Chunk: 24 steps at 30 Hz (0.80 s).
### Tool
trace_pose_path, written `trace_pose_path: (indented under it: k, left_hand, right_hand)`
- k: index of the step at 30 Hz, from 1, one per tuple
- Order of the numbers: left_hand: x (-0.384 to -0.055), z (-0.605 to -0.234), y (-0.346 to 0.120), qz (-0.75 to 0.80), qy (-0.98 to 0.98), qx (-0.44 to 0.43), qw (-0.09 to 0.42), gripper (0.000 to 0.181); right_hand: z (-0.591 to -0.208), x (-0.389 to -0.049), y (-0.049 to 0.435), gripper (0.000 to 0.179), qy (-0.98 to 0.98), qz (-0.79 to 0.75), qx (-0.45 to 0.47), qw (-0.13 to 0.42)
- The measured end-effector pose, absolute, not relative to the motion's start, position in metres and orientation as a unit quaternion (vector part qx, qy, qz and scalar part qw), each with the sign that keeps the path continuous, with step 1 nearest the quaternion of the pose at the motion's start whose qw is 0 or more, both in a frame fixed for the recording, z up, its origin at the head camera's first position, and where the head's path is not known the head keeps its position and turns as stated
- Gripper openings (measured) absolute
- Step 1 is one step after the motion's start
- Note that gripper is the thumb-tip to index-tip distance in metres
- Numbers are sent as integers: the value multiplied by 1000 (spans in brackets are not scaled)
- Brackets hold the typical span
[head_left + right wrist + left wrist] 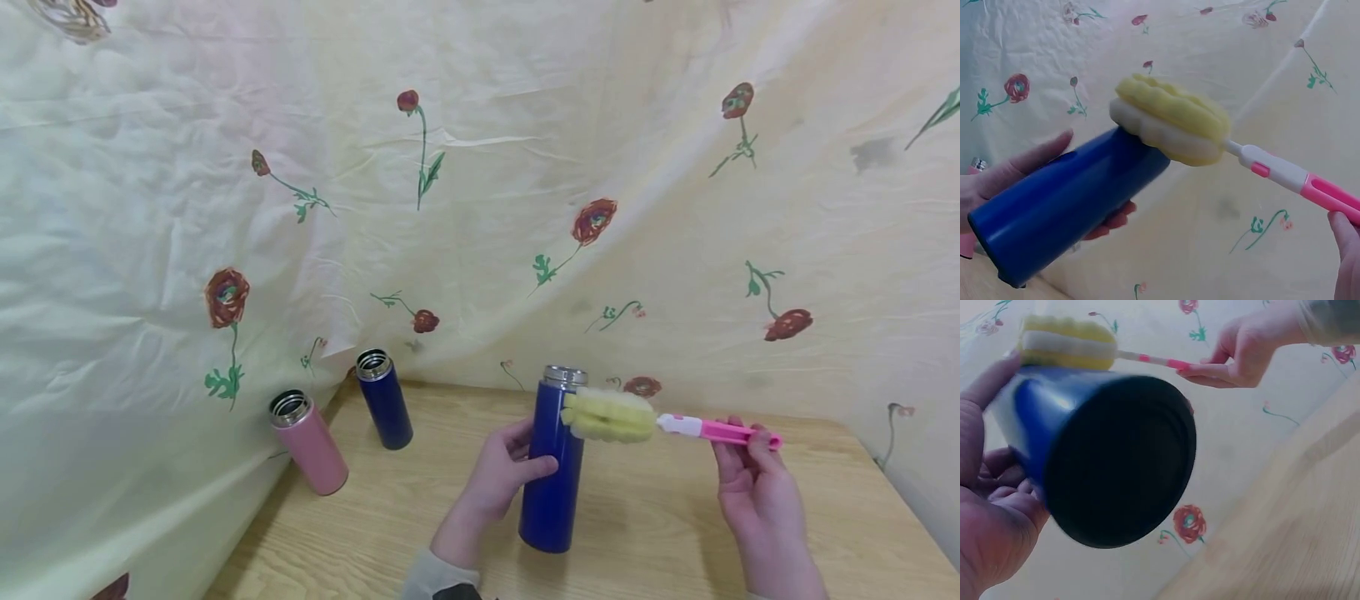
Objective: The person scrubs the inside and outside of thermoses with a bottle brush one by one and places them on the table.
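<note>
My left hand point(504, 473) grips a tall blue thermos bottle point(551, 492) round its middle and holds it nearly upright above the table. Its steel mouth is uncovered, and its dark base point(1122, 462) faces the left wrist camera. Between thumb and fingers, my right hand point(761, 500) pinches the pink handle of a bottle brush point(738, 433). The brush's yellow and white sponge head point(1172, 122) lies sideways across the upper part of the bottle's outer wall, seemingly touching it. In the right wrist view only part of the right thumb point(1344, 240) shows.
On the table's left side stand a pink bottle point(313, 450) and a shorter dark blue bottle point(386, 404), both uncovered. The wooden table point(420, 525) meets a hanging flowered cloth point(480, 250) at the back and left.
</note>
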<state>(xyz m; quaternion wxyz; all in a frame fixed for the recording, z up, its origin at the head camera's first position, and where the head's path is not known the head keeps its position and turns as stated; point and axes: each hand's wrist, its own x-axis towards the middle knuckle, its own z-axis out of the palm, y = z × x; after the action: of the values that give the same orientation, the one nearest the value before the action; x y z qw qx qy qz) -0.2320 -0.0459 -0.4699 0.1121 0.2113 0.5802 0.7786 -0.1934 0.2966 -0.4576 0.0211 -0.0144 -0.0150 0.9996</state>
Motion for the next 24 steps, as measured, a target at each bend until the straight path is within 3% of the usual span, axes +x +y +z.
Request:
trace_pose_path:
  k: [9,15,24]
  left_hand:
    - [-231,-469,-41,779,587,201,91,66]
    - [-232,-469,-42,745,633,204,47,60]
    - [-231,-467,-45,759,610,213,84,57]
  right_hand:
    - [-455,-190,297,5,5,999,-21,33]
    - [-455,-191,297,5,4,999,-7,37]
    - [-454,-190,293,8,-11,999,2,45]
